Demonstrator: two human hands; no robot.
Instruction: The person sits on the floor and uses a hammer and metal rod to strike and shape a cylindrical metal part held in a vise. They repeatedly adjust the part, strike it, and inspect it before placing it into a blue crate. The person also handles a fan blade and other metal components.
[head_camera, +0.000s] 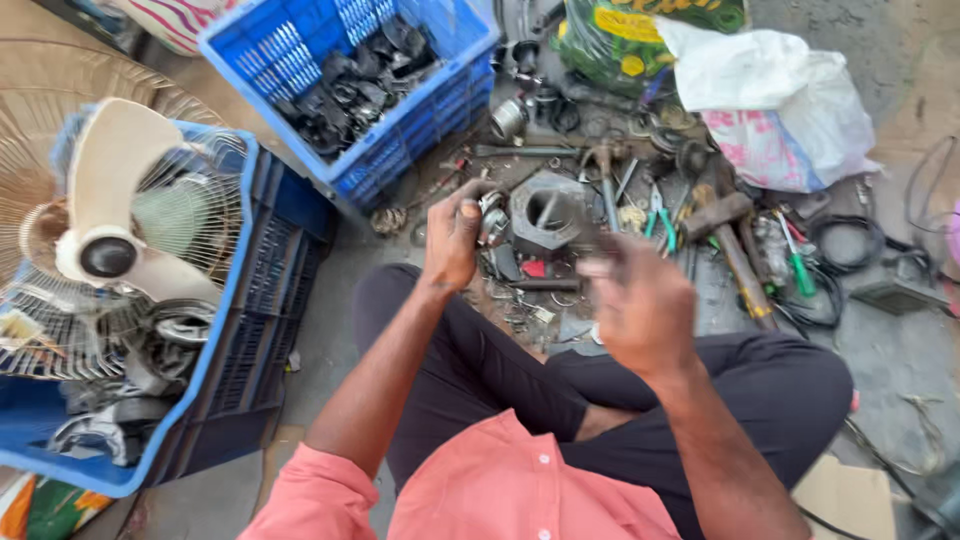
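- Two hands worked over the lap: left hand (452, 240) closed around a small round metal part (491, 215), held up near the hexagonal block (547, 212).
- Right hand (640, 305) blurred; grip unclear.
- Hammer (728, 240) lay within reach.

1. Small metal part (490, 215): silvery and roundish, gripped at the fingertips of the left hand (452, 238), held up above the floor just left of the hex block; its details are too small to make out.
2. Hex block (548, 212): dark grey, six-sided, with an open round bore facing up; it sits flat on the floor among loose tools, right beside the held part.
3. Right hand (640, 305): blurred, fingers curled, hovering just below and right of the hex block; whether it holds anything can't be told.
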